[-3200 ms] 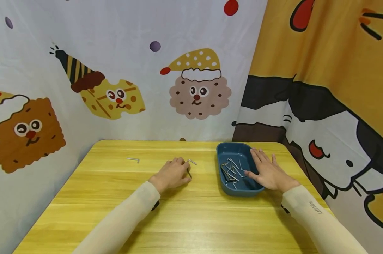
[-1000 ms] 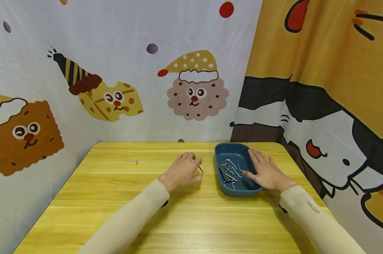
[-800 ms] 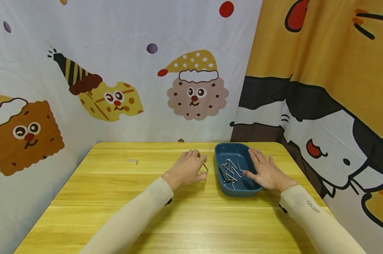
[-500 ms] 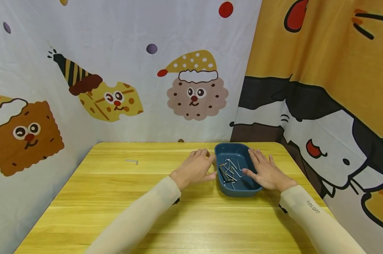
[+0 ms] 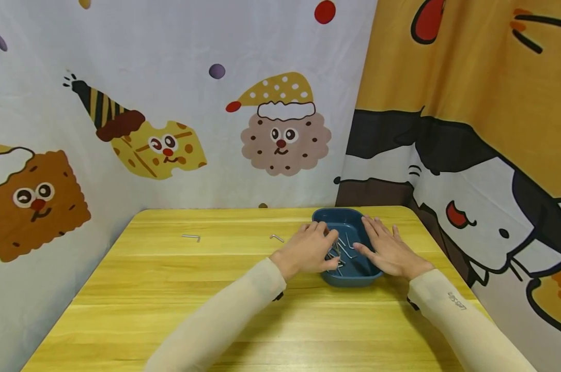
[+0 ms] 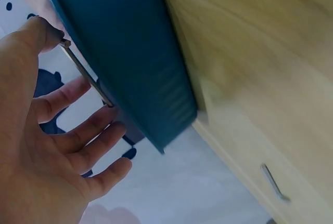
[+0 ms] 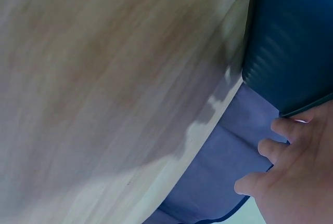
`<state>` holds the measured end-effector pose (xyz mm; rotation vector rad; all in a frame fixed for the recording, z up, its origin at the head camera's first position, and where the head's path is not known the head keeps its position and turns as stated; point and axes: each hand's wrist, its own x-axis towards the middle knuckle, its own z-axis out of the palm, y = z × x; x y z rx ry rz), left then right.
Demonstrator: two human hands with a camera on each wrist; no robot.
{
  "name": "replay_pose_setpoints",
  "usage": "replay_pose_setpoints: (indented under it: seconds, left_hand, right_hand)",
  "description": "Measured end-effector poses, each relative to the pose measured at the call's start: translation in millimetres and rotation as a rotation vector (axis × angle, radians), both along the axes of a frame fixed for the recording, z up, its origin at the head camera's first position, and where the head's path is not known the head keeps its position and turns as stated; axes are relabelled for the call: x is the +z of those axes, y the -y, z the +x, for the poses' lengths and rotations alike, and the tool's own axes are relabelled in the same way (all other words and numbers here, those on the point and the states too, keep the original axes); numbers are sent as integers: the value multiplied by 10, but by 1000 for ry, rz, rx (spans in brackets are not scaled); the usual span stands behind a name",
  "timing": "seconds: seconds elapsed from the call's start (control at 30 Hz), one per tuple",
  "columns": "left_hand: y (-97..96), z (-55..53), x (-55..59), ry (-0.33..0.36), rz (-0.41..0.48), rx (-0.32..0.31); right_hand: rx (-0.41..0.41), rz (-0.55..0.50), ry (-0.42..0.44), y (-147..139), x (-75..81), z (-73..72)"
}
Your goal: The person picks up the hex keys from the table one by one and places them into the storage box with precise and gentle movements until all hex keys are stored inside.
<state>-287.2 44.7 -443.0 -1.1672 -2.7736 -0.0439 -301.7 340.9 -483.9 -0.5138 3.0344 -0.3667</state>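
My left hand (image 5: 306, 250) is over the left side of a blue plastic tray (image 5: 352, 282). Between its thumb and fingers it pinches an L-shaped hex key (image 6: 86, 73), plain in the left wrist view and mostly covered by the hand in the head view. Several more hex keys (image 5: 347, 253) lie loosely in the tray, partly behind that hand. My right hand (image 5: 389, 253) rests on the tray's right rim, fingers extended, thumb reaching over the inside. Its fingertips touch the tray's edge in the right wrist view.
Two silver hex keys lie on the wooden table (image 5: 169, 289): one (image 5: 191, 236) at the far left, another (image 5: 278, 238) left of the tray. A cartoon-printed curtain (image 5: 285, 191) hangs behind the table's back edge and along its sides.
My left hand has carried the hex key rightward from the table to above the tray. The key left of the tray, hidden half a second ago, shows again. My right hand stays put.
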Motion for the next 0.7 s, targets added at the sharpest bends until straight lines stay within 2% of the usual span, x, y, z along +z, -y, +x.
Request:
replay_pose_setpoints:
  seconds: [0.27, 0.47, 0.7]
  left_hand:
    - [-248, 37, -87, 11, -12, -10]
    - [-398, 69, -85, 2, -28, -5]
    - [-525, 85, -64, 59, -2, 14]
  right_hand:
    - [9, -5, -16, -6, -25, -3]
    - [10, -8, -5, 5, -8, -9]
    - [16, 9, -4, -8, -9, -8]
